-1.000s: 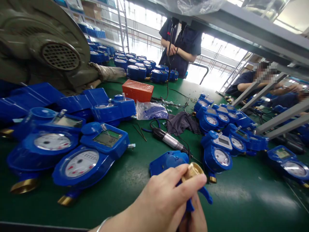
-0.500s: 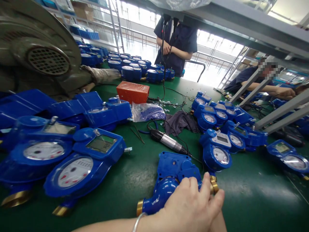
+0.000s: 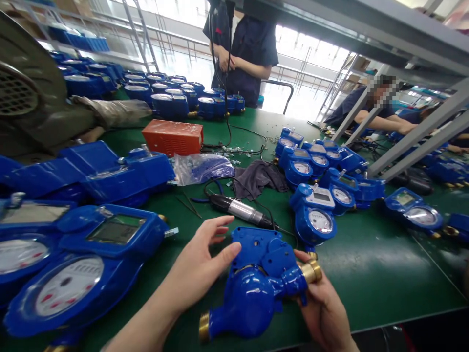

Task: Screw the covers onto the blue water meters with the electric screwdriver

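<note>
A blue water meter [image 3: 252, 293] with brass threaded ends lies face down at the table's near edge, its underside toward me. My right hand [image 3: 324, 300] grips its right end, fingers beneath and around the brass fitting. Left of the meter, my left hand [image 3: 203, 259] has its fingers apart, the thumb tip close to the housing's upper left corner; whether it touches I cannot tell. Just beyond the meter lies an electric screwdriver [image 3: 244, 211] with a silver barrel and black cable.
Finished-looking water meters [image 3: 84, 274] fill the left side, and more [image 3: 317, 220] stand at right. Behind are an orange box [image 3: 172, 137], a plastic bag [image 3: 203, 168], a dark cloth [image 3: 260, 178] and a blower [image 3: 32, 98]. A grey frame [image 3: 414, 129] slants at right. Two co-workers are beyond.
My left hand has lifted off the meter and moved left, its fingers opening. My right hand, mostly hidden before, now shows at the right brass end. The view has shifted right.
</note>
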Demonstrator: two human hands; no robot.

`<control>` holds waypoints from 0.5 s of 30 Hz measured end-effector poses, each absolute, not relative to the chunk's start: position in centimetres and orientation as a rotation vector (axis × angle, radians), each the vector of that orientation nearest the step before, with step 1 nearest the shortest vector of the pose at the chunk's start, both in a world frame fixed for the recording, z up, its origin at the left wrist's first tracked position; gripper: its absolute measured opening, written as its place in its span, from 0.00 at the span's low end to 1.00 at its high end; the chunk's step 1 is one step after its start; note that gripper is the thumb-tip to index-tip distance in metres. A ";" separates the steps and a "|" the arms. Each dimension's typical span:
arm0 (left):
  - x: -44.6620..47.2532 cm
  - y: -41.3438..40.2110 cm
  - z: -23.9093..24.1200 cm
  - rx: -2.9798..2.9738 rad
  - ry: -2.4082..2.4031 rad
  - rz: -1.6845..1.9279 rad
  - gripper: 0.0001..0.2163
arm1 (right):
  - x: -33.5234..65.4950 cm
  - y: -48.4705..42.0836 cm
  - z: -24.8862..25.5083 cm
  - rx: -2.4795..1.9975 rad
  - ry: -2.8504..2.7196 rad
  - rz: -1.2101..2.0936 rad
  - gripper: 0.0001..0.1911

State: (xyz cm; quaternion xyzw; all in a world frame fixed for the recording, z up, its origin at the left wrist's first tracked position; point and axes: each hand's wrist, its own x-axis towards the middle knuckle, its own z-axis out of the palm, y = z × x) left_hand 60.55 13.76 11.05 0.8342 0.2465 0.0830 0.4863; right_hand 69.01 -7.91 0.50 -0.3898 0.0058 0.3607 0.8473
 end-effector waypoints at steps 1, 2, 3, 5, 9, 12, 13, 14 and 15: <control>60.9 14.3 10.2 1.813 0.635 0.182 0.29 | 69.1 -7.8 0.8 -0.822 0.015 0.753 0.30; 61.3 14.4 9.2 1.617 0.617 0.132 0.32 | 69.2 -7.7 1.1 -0.835 0.028 0.736 0.29; 61.7 14.3 8.4 1.458 0.585 0.087 0.34 | 69.3 -7.6 1.3 -0.854 0.045 0.721 0.28; 62.3 13.5 7.2 1.292 0.535 0.062 0.34 | 69.3 -7.4 1.3 -0.900 0.083 0.700 0.26; 62.1 11.9 6.9 1.248 0.619 0.199 0.27 | 68.3 -7.2 0.7 -0.936 0.160 0.658 0.21; 61.1 11.8 6.9 1.237 0.680 0.242 0.27 | 67.1 -7.1 0.2 -0.925 0.191 0.646 0.19; 60.7 11.9 6.9 1.244 0.695 0.252 0.27 | 66.8 -7.0 0.1 -0.925 0.189 0.651 0.19; 60.3 11.9 6.7 1.252 0.712 0.265 0.27 | 66.7 -7.0 0.1 -0.927 0.179 0.656 0.19; 60.0 12.0 6.6 1.257 0.724 0.280 0.27 | 66.7 -6.9 0.1 -0.934 0.159 0.663 0.20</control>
